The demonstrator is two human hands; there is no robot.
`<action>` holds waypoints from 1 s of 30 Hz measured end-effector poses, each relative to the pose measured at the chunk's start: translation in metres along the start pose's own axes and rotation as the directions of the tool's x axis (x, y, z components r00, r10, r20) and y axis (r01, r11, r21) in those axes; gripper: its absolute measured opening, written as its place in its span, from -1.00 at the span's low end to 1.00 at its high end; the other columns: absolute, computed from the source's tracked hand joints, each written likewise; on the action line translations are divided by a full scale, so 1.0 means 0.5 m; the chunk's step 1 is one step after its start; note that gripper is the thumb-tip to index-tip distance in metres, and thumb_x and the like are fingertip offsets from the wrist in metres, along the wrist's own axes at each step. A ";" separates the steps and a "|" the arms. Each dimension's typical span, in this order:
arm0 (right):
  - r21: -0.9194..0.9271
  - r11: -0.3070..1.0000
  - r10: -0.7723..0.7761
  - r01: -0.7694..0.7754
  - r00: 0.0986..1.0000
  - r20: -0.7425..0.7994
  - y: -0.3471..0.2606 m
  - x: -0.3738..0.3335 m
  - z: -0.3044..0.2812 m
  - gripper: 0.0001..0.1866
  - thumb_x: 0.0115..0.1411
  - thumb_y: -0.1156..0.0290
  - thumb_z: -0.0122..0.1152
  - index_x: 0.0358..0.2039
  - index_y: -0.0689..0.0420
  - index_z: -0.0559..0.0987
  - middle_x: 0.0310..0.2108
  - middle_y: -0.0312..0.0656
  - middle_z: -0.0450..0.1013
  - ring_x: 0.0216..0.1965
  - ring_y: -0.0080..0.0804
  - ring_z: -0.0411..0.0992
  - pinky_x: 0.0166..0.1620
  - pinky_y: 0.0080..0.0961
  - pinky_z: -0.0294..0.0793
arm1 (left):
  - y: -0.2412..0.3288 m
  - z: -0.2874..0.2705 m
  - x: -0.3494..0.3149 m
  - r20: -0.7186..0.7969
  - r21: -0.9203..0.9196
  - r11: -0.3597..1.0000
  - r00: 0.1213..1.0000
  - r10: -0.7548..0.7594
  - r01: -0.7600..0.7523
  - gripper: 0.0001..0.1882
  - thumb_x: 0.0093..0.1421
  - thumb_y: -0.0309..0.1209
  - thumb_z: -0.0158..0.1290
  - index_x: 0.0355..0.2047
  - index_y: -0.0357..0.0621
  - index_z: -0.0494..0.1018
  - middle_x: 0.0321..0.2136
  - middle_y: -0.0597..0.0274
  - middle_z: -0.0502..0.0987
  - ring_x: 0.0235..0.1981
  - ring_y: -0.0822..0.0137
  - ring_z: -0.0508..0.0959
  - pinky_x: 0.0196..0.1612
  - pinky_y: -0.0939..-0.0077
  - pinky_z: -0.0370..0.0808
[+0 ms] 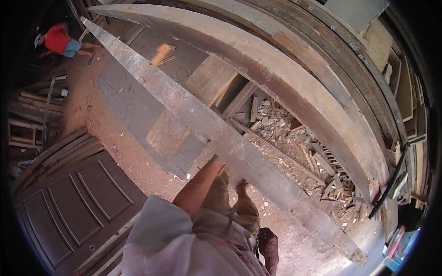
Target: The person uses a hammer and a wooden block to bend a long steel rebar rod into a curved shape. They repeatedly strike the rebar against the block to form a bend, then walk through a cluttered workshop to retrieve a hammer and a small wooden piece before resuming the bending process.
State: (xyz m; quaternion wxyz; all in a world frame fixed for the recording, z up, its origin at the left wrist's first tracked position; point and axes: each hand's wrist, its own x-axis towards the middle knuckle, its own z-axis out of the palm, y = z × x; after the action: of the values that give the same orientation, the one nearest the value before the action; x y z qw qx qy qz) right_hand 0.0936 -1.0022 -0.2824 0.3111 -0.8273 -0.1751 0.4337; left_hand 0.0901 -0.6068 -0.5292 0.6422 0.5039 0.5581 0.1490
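A long, weathered wooden plank [184,108] runs aslant from the far left to the near right. My left forearm [199,184] reaches up to its near edge, where the plank hides the fingers of my left hand. Whether that hand grips the plank from below cannot be seen. Low in the view, beside my trousers, my right hand [268,244] is closed, apart from the plank. Something dark shows at its fingers, too unclear to name.
Big curved beams [294,87] arc along the far and right sides. Rubble and wood scraps [276,122] lie beyond the plank. A brown panelled door [83,202] leans at lower left. A person in a red shirt [57,39] is at far left.
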 end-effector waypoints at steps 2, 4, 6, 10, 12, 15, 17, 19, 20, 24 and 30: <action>-0.057 0.997 -0.057 0.057 0.998 0.007 0.040 0.038 -0.026 -0.93 0.27 0.52 0.09 -0.31 0.20 0.53 -0.48 0.00 0.52 -0.45 -0.12 0.55 -0.38 -0.28 0.49 | -0.056 -0.079 -0.083 0.087 0.048 0.997 0.995 -0.056 0.052 -0.34 0.25 -0.07 0.16 0.15 -0.38 0.35 0.03 -0.06 0.53 0.05 0.13 0.54 0.10 0.29 0.45; -0.041 0.997 -0.064 0.063 0.998 -0.006 0.046 0.064 -0.050 -0.94 0.25 0.53 0.08 -0.36 0.19 0.51 -0.49 0.06 0.48 -0.45 0.04 0.51 -0.38 -0.20 0.45 | -0.140 -0.191 -0.166 -0.079 0.174 0.983 0.996 -0.051 0.064 -0.27 0.20 -0.04 0.19 0.13 -0.46 0.36 0.01 -0.18 0.54 0.06 0.08 0.55 0.10 0.27 0.46; -0.041 0.992 -0.117 0.117 0.993 0.021 0.085 0.099 -0.048 -0.94 0.25 0.54 0.09 -0.36 0.19 0.52 -0.48 0.07 0.48 -0.44 0.06 0.51 -0.37 -0.21 0.45 | -0.122 -0.314 -0.263 -0.139 0.562 0.789 0.968 -0.208 0.250 -0.28 0.20 -0.04 0.18 0.10 -0.49 0.40 0.00 -0.12 0.56 0.05 0.18 0.54 0.10 0.33 0.44; -0.240 0.898 -0.346 0.368 0.929 0.132 0.100 0.171 -0.010 -0.87 0.24 0.43 0.11 -0.38 0.20 0.57 -0.43 0.11 0.51 -0.38 0.10 0.52 -0.32 -0.13 0.48 | -0.325 -0.582 -0.463 -0.375 0.660 0.583 0.880 -0.293 0.475 -0.44 0.14 0.04 0.07 -0.56 -0.33 0.58 -0.43 -0.24 0.61 -0.30 -0.12 0.63 -0.14 0.04 0.52; -0.354 0.829 -0.387 0.433 0.901 0.197 0.080 0.204 0.032 -0.89 0.22 0.42 0.14 -0.38 0.14 0.60 -0.42 -0.03 0.55 -0.33 -0.08 0.56 -0.25 -0.23 0.53 | -0.386 -0.657 -0.545 -0.526 0.548 0.570 0.782 -0.334 0.612 -0.46 0.12 0.01 0.08 -0.61 -0.32 0.55 -0.55 -0.19 0.59 -0.43 -0.10 0.62 -0.27 0.02 0.50; -0.154 0.978 -0.085 0.138 0.948 0.306 -0.109 0.218 0.119 -0.81 0.22 0.33 0.18 -0.29 0.19 0.61 -0.33 0.02 0.59 -0.26 0.02 0.57 -0.18 -0.15 0.52 | -0.435 -0.703 -0.612 -0.456 0.454 0.613 0.760 -0.463 0.647 -0.46 0.12 0.04 0.09 -0.49 -0.31 0.60 -0.45 -0.19 0.62 -0.31 -0.05 0.66 -0.18 0.05 0.51; -0.115 0.893 -0.387 0.436 0.872 0.301 -0.153 0.245 0.225 -0.76 0.24 0.28 0.16 -0.28 0.20 0.61 -0.36 0.04 0.59 -0.28 0.03 0.57 -0.21 -0.14 0.52 | -0.515 -0.769 -0.614 -0.414 0.410 0.649 0.765 -0.493 0.640 -0.40 0.13 0.16 0.09 -0.34 -0.21 0.66 -0.37 -0.05 0.67 -0.19 0.06 0.66 -0.04 0.21 0.53; -0.157 0.828 -0.450 0.538 0.805 0.388 -0.222 0.278 0.330 -0.72 0.26 0.24 0.15 -0.26 0.21 0.60 -0.37 0.06 0.58 -0.29 0.05 0.57 -0.21 -0.13 0.52 | -0.487 -0.769 -0.618 -0.355 0.365 0.662 0.755 -0.552 0.655 -0.34 0.07 0.19 0.17 -0.20 -0.23 0.64 -0.37 0.04 0.69 -0.20 0.16 0.68 -0.04 0.29 0.55; -0.218 0.840 -0.355 0.497 0.807 0.472 -0.291 0.291 0.379 -0.71 0.26 0.23 0.14 -0.25 0.22 0.60 -0.37 0.07 0.58 -0.28 0.06 0.57 -0.20 -0.13 0.52 | -0.436 -0.759 -0.620 -0.367 0.315 0.705 0.767 -0.527 0.635 -0.35 0.08 0.14 0.22 -0.20 -0.30 0.63 -0.38 0.04 0.69 -0.26 0.26 0.69 -0.13 0.35 0.58; -0.112 0.977 -0.096 0.180 0.845 0.526 -0.446 0.342 0.565 -0.68 0.34 0.18 0.09 -0.21 0.21 0.58 -0.39 -0.02 0.60 -0.39 -0.17 0.60 -0.35 -0.30 0.55 | -0.348 -0.889 -0.565 -0.333 -0.014 0.852 0.801 -0.497 0.523 -0.54 0.23 -0.09 0.18 -0.17 -0.33 0.59 -0.39 0.07 0.66 -0.36 0.30 0.67 -0.31 0.42 0.60; 0.561 0.821 -0.011 -0.101 0.981 0.194 -0.698 0.461 0.689 -0.57 0.34 0.09 0.14 0.04 0.14 0.41 -0.23 -0.08 0.57 -0.40 -0.28 0.61 -0.54 -0.52 0.52 | -0.320 -1.156 -0.411 -0.440 -0.466 0.860 0.788 -0.431 0.210 -0.66 0.29 -0.19 0.16 -0.16 -0.26 0.53 -0.35 0.15 0.62 -0.37 0.34 0.62 -0.29 0.44 0.58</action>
State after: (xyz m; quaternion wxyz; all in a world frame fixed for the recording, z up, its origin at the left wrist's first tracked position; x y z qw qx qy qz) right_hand -0.0684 -0.4881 -0.3379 0.5150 -0.6561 -0.0469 0.5496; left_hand -0.5388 -0.5554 -0.4672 0.5662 0.1990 0.7503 0.2773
